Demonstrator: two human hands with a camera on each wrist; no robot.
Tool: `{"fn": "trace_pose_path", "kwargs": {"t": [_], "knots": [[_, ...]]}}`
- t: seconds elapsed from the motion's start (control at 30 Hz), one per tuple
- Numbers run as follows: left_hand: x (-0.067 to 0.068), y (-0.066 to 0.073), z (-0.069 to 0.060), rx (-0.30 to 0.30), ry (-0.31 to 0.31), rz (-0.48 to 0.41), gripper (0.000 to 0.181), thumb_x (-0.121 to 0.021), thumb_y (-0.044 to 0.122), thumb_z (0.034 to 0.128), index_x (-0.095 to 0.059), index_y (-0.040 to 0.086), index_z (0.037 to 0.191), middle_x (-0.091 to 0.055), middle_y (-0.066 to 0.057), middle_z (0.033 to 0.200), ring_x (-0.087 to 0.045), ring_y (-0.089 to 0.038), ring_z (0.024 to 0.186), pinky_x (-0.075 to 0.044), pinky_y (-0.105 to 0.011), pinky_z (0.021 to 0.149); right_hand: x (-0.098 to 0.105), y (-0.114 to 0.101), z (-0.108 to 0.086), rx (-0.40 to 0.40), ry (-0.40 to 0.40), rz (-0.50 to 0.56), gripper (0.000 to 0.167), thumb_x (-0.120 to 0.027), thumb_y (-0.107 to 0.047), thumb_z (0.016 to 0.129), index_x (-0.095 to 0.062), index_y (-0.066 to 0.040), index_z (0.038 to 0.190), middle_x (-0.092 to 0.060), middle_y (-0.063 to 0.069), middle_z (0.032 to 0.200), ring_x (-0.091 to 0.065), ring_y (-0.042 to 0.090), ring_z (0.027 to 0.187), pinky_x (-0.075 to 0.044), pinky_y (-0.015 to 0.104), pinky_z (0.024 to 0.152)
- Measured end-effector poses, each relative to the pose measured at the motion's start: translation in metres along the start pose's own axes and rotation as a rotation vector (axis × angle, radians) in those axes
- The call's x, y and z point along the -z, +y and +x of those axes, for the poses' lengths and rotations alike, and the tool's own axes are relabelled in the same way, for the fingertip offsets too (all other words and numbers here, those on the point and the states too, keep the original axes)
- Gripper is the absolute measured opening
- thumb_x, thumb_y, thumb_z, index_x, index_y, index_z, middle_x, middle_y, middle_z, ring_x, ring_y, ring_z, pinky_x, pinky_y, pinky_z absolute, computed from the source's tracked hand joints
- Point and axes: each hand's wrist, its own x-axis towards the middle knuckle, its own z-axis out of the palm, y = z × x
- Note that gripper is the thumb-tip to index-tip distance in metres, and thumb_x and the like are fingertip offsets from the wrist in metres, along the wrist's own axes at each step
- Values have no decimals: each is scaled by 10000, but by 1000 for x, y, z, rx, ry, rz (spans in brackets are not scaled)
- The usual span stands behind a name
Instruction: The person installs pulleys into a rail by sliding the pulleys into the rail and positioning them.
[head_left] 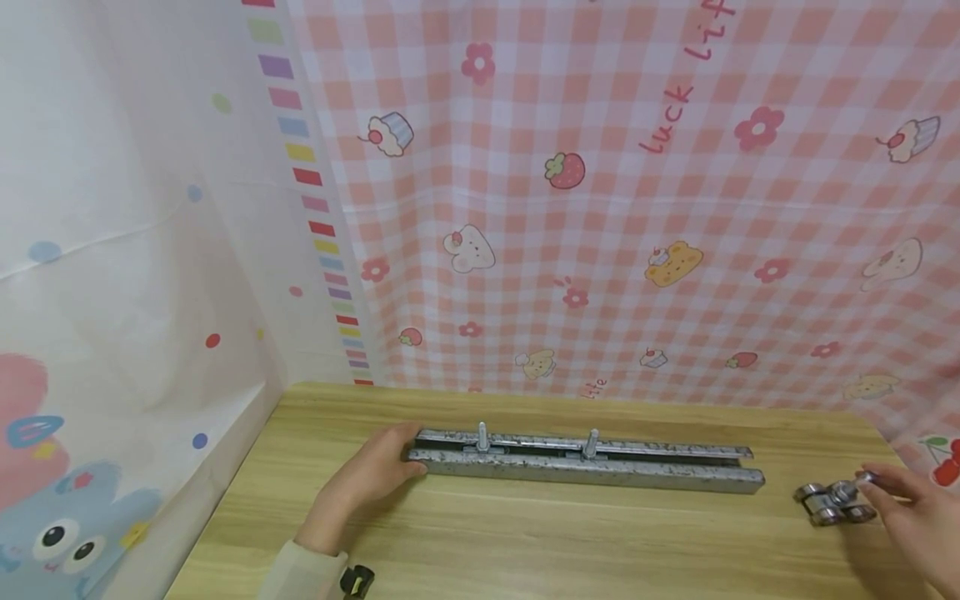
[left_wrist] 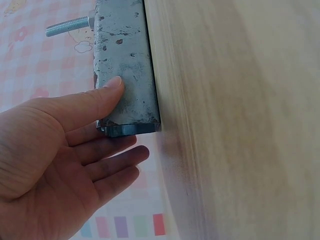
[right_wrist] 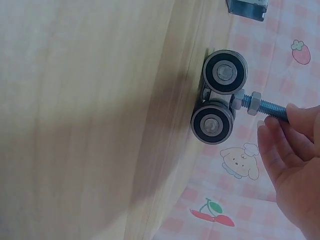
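Observation:
A grey, worn metal channel rail point(head_left: 600, 472) lies lengthwise on the wooden table, its slot facing up. Two threaded bolts, one left point(head_left: 482, 435) and one nearer the middle point(head_left: 593, 442), stick up through the slot. My left hand point(head_left: 367, 475) grips the rail's left end, thumb on the near side; in the left wrist view the thumb point(left_wrist: 102, 97) presses the rail's side wall. Off the rail's right end, my right hand point(head_left: 918, 512) pinches the threaded bolt point(right_wrist: 274, 109) of a roller trolley point(head_left: 825, 504). Its wheels are low at the tabletop; whether they touch is unclear.
The light wooden table point(head_left: 480, 542) ends at a pink checked curtain point(head_left: 600, 208) behind it. A white printed sheet point(head_left: 135, 208) hangs along the left side. A dark strap point(head_left: 357, 582) sits by the left sleeve cuff.

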Motion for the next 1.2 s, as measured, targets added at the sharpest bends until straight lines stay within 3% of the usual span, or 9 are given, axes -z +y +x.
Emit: {"fn": "trace_pose_path", "kwargs": {"t": [0.07, 0.13, 0.6, 0.67, 0.73, 0.83, 0.9, 1.0, 1.2], "knots": [[0, 0, 0, -4, -1, -2, 473, -823, 29, 886, -654, -24, 1324, -673, -158, 1336, -608, -343, 1285, -490, -518, 1094, -1, -2, 2, -24, -18, -42, 220, -642, 154, 939, -610, 226, 1144, -716, 309, 924, -295, -329, 738, -362, 30, 526], [1, 0, 0, -10, -1, -1, 472, -826, 29, 882, -656, -20, 1320, -675, -156, 1333, -610, -342, 1282, -490, -518, 1094, -1, -3, 3, -38, -32, -53, 222, -639, 129, 957, -603, 225, 1155, -649, 433, 1022, -283, -319, 737, -358, 42, 520], [-2, -3, 1, -17, 1, 0, 451, -826, 33, 883, -668, -24, 1301, -687, -146, 1305, -627, -330, 1246, -507, -516, 1070, -1, -5, 10, 76, -22, -90, 226, -720, 112, 900, -658, 192, 1102, -684, 399, 975, -288, -332, 761, -342, 46, 523], [-1, -3, 1, -14, 2, 0, 461, -827, 35, 883, -664, -26, 1311, -683, -147, 1316, -623, -329, 1254, -505, -513, 1074, 0, -7, 13, 69, -42, -114, 231, -737, 74, 905, -669, 173, 1102, -696, 382, 976, -343, -281, 753, -346, 66, 523], [-1, -3, 1, -16, 1, 1, 462, -827, 35, 883, -664, -23, 1311, -683, -146, 1314, -625, -327, 1250, -506, -512, 1074, 0, -9, 15, 53, -77, -139, 248, -741, 28, 923, -668, 160, 1120, -698, 375, 988, -553, -117, 726, -359, 104, 515], [0, -3, 2, -21, 0, 4, 447, -829, 35, 877, -673, -11, 1294, -690, -139, 1294, -634, -321, 1229, -510, -514, 1066, 0, -12, 17, 45, -101, -141, 255, -733, 14, 938, -662, 161, 1133, -697, 374, 996, -582, -45, 700, -381, 114, 506], [0, -3, 1, -27, -2, 4, 432, -831, 33, 874, -679, -3, 1277, -695, -136, 1277, -639, -321, 1215, -513, -518, 1061, -2, -13, 16, 64, -93, -109, 242, -726, 40, 934, -661, 167, 1130, -693, 376, 982, -573, -88, 705, -402, 107, 503], [0, -3, 1, -25, -2, 6, 433, -832, 35, 873, -679, -3, 1276, -693, -142, 1284, -635, -334, 1227, -507, -526, 1069, -6, -13, 14, 121, -52, -54, 227, -730, 122, 887, -669, 172, 1100, -690, 372, 955, -372, -271, 747, -412, 56, 521], [0, -1, 1, -24, 2, 8, 472, -830, 30, 872, -665, -21, 1311, -679, -171, 1326, -614, -367, 1271, -484, -536, 1099, -12, -16, 15, 165, -15, -39, 226, -755, 149, 842, -691, 169, 1058, -703, 358, 927, -365, -300, 761, -403, 24, 534]]}}
